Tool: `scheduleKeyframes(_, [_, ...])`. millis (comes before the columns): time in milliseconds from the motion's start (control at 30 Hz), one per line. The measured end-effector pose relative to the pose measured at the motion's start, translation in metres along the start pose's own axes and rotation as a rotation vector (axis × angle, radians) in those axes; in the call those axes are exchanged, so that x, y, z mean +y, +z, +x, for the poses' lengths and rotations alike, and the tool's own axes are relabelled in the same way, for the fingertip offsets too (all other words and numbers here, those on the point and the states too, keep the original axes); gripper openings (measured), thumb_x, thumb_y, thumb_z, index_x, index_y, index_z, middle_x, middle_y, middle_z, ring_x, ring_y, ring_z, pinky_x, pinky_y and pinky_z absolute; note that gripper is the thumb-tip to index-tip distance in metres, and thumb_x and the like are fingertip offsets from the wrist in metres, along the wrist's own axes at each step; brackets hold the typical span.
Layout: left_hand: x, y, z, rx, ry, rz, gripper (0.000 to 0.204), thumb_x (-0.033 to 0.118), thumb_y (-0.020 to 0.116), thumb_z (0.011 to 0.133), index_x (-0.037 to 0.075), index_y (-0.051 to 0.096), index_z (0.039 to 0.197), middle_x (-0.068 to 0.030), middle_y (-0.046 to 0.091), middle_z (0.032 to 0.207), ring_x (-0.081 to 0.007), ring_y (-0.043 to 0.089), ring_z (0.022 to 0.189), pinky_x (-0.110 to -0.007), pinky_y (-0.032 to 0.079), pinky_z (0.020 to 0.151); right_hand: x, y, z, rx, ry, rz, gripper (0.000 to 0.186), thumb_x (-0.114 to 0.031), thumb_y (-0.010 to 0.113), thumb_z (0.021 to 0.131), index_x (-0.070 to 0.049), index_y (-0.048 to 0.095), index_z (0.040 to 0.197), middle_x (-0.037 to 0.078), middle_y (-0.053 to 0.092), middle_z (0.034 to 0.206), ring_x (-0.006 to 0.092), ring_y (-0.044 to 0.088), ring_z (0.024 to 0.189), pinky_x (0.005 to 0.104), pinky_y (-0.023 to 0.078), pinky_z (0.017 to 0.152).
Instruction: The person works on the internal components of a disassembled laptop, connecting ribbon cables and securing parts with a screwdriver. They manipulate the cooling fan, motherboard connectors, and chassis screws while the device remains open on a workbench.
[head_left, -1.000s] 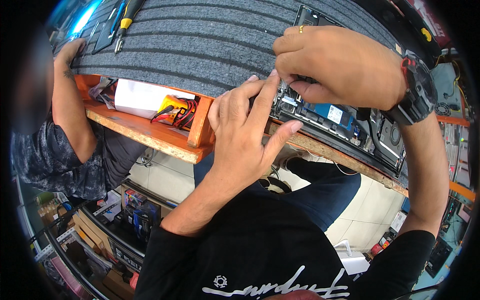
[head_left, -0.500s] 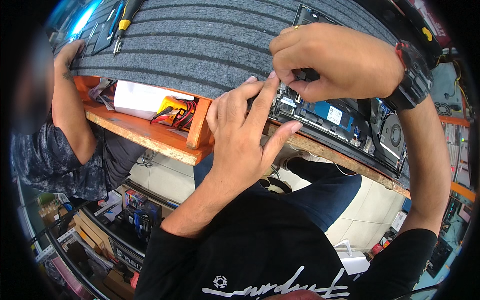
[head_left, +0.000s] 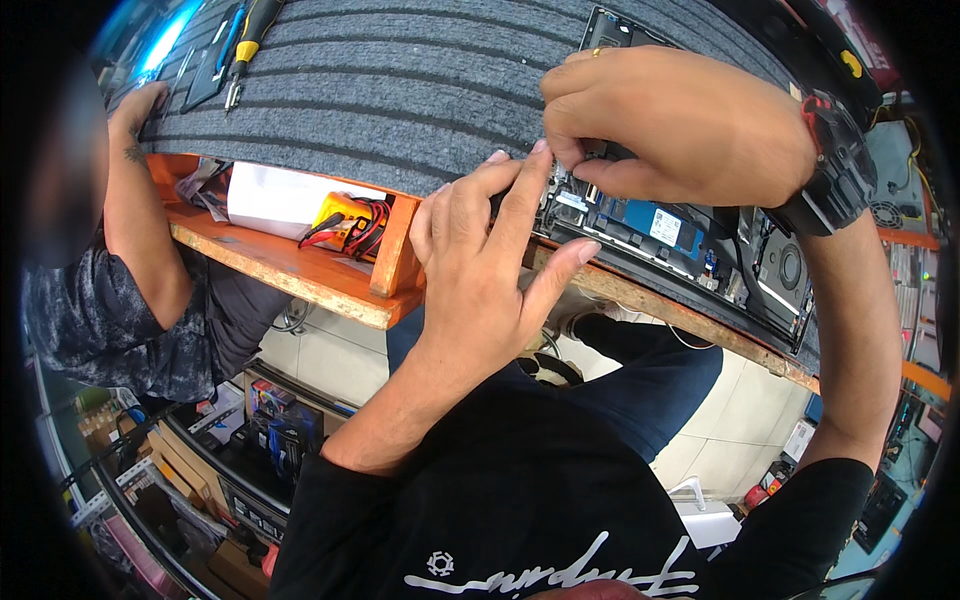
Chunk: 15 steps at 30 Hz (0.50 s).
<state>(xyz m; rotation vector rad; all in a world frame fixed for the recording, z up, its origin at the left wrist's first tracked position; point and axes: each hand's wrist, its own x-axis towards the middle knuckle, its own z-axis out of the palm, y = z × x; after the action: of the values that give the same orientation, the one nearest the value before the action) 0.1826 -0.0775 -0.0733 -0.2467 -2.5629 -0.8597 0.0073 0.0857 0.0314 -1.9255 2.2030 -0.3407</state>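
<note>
Ok so the laptop [head_left: 690, 262] is right under the right hand [head_left: 680, 125], innards bare, with one corner poking out past those knuckles on the far side. Right thumb and index are curled in close together over its left end, but I can't tell if anything's pinched between them, the tips are too tucked away. Left hand [head_left: 480, 250] is spread loose, back facing up, thumb sticking out to the side, index tip just beside the right fingertips at the laptop's left edge; can't tell if they actually touch.

A blue module [head_left: 640, 214] with a white label shows on the body side of the right thumb, and a round cooling fan [head_left: 790, 265] is farther right of that thumb, near the chunky black watch [head_left: 830, 195]. Gold-coloured ring [head_left: 597, 52] on a right finger too.

The grey ribbed mat [head_left: 400, 100] runs off well left of all the fingers. Left of the left fingers, an orange shelf [head_left: 270, 268] holds a yellow multimeter [head_left: 333, 210] with test leads [head_left: 375, 222]. Way left of those fingertips there's a yellow-and-black screwdriver [head_left: 246, 50], then a co-worker's hand [head_left: 148, 98] even farther out
</note>
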Motion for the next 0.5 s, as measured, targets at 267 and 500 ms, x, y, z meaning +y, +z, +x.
scheduleKeyframes(267, [0.000, -0.001, -0.001, 0.002, -0.005, 0.010, 0.072, 0.041, 0.077, 0.096, 0.002, 0.057, 0.152, -0.0134, 0.056, 0.136, -0.0315, 0.050, 0.131, -0.047, 0.031, 0.111, 0.008, -0.001, 0.012, -0.149, 0.062, 0.128, 0.017, -0.005, 0.077, 0.082, -0.001, 0.062, 0.089, 0.010, 0.061, 0.088, 0.0312, 0.063, 0.087, 0.0413, 0.052, 0.078])
scheduleKeyframes(500, [0.000, -0.001, -0.001, -0.004, -0.004, 0.008, 0.072, 0.041, 0.077, 0.096, 0.002, 0.057, 0.152, -0.0131, 0.056, 0.136, -0.0303, 0.050, 0.130, -0.047, 0.031, 0.111, 0.011, 0.003, 0.010, -0.100, 0.082, 0.182, 0.017, -0.004, 0.078, 0.079, 0.000, 0.063, 0.086, 0.010, 0.062, 0.085, 0.0299, 0.064, 0.082, 0.0397, 0.053, 0.074])
